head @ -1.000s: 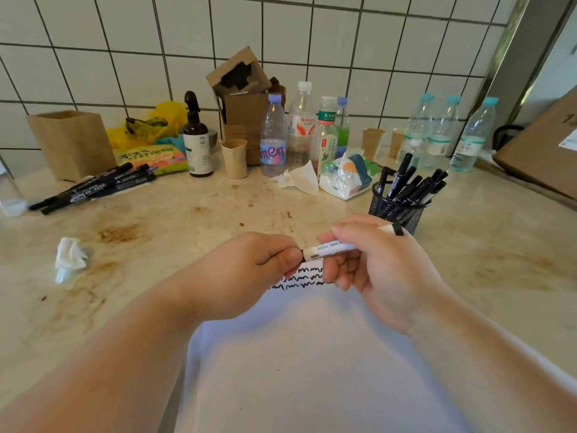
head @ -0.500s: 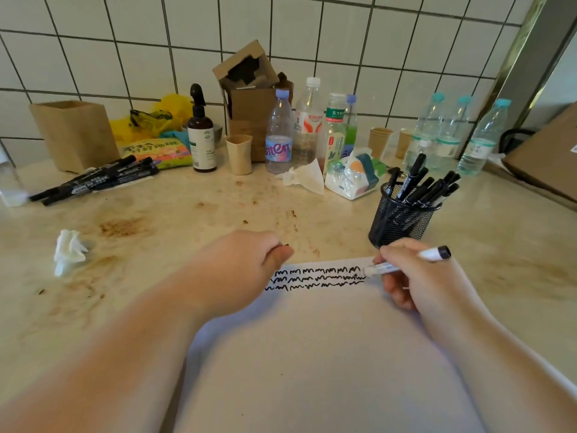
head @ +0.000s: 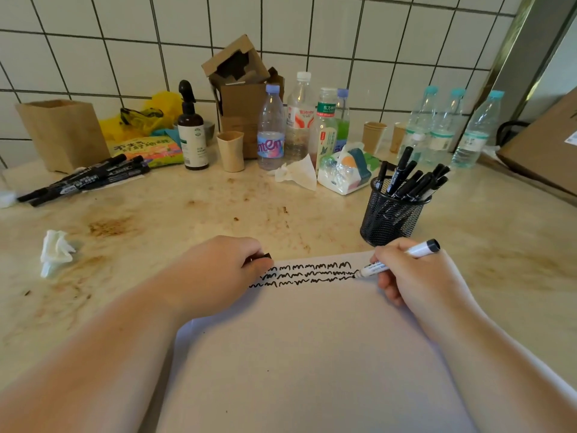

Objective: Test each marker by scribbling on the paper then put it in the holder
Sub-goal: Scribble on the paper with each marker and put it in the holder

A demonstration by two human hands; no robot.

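I see the right hand pinching the white marker, tip on the paper at the right end of the scribbles. The left hand is curled around the black cap. The mesh holder stands just beyond, on the desk.

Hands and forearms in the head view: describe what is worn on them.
Nothing is worn. The left hand and right hand are bare, without gloves, rings, watch or bracelets. Both forearms are uncovered as far as the frame shows; no sleeve is visible.
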